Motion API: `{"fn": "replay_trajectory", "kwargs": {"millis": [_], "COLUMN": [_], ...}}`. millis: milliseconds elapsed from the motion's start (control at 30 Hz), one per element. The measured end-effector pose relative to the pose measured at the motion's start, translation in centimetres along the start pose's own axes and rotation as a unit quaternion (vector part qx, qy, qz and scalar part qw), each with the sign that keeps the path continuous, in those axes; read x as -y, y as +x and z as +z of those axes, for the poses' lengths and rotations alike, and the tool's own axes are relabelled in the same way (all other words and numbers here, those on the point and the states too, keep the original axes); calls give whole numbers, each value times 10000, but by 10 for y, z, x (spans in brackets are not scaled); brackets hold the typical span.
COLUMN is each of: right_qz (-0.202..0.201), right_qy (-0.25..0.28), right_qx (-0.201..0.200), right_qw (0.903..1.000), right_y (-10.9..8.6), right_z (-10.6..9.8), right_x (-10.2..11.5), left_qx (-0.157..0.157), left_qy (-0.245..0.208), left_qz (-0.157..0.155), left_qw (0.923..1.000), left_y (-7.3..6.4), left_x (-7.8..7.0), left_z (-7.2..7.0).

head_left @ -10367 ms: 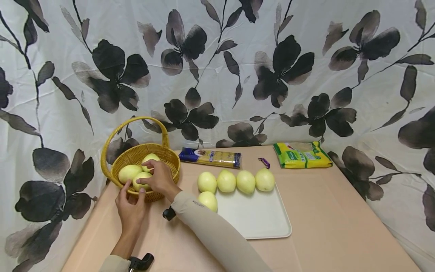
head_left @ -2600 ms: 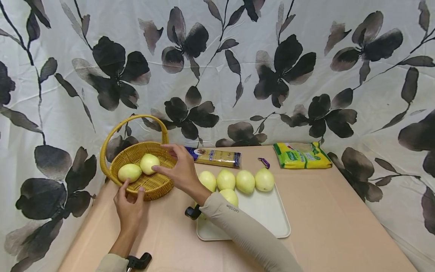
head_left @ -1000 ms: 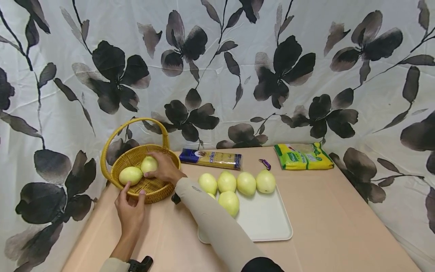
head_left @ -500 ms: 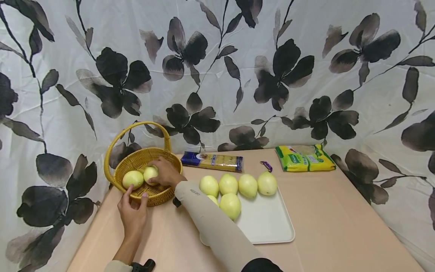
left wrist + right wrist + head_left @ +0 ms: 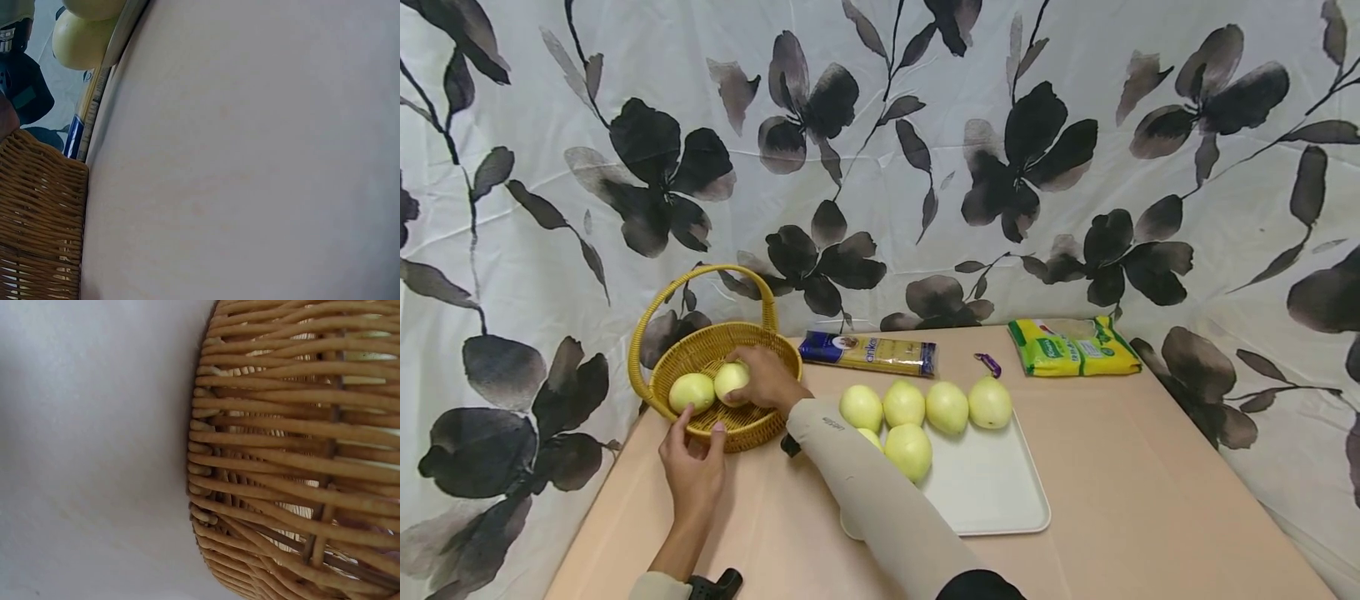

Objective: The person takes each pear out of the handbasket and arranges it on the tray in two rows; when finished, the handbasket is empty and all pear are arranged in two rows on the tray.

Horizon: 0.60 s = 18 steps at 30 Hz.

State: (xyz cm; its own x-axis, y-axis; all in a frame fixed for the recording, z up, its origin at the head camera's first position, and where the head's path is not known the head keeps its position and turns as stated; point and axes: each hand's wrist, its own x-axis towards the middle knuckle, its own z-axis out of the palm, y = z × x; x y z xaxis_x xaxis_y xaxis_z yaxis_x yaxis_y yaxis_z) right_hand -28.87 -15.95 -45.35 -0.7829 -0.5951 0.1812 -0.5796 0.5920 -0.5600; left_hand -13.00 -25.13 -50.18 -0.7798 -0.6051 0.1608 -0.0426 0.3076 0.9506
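the right hand (image 5: 767,379) has gone into the basket (image 5: 748,435), where a couple of seconds ago it hung at the side with its fingers spread; now its grip is closed round the held fruit (image 5: 731,382), thumb on the near side, though the far fingers are mostly out of my sight and i can't swear to how they lie; that fruit sits within the basket, just beside the other fruit (image 5: 692,392), its place much the same over the last second.

the left hand (image 5: 695,479) has hardly moved; it rests at the basket's near side, thumb and forefinger apart, fingertips by the rim.

the count is what has shifted; some ten seconds back i saw three fruits in the basket and five on the tray (image 5: 992,492); now it is two and six, so one more has crossed over and the work is further along, with only this pair left in the basket.

the newcomer (image 5: 908,452) stands in a second line, in front of the row of four (image 5: 947,409) and beside a half-hidden fruit (image 5: 871,438) at the right sleeve (image 5: 868,483); behind, on the counter (image 5: 1120,467), the packet (image 5: 868,354), purple wrapper (image 5: 988,365) and bag (image 5: 1073,347) lie as they did.
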Motion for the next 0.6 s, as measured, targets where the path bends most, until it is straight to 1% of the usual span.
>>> {"fn": "replay_trajectory", "kwargs": {"millis": [267, 367, 467, 600], "right_qz": [-1, 1, 17, 22], "right_qy": [140, 238, 509, 941], "right_qx": [-398, -535, -651, -828], "right_qw": [9991, 9983, 9966, 9921], "right_y": [0, -1, -2, -5], "right_z": [-1, -1, -2, -4], "right_x": [-1, -2, -2, -1], "left_qx": [-6, 37, 77, 106], "left_qy": [-8, -6, 30, 43], "left_qz": [-62, -90, -121, -70], "left_qw": [10000, 10000, 9999, 9999], "left_y": [0, 1, 1, 0], "left_x": [-2, -2, -2, -1], "left_z": [0, 0, 1, 0]}}
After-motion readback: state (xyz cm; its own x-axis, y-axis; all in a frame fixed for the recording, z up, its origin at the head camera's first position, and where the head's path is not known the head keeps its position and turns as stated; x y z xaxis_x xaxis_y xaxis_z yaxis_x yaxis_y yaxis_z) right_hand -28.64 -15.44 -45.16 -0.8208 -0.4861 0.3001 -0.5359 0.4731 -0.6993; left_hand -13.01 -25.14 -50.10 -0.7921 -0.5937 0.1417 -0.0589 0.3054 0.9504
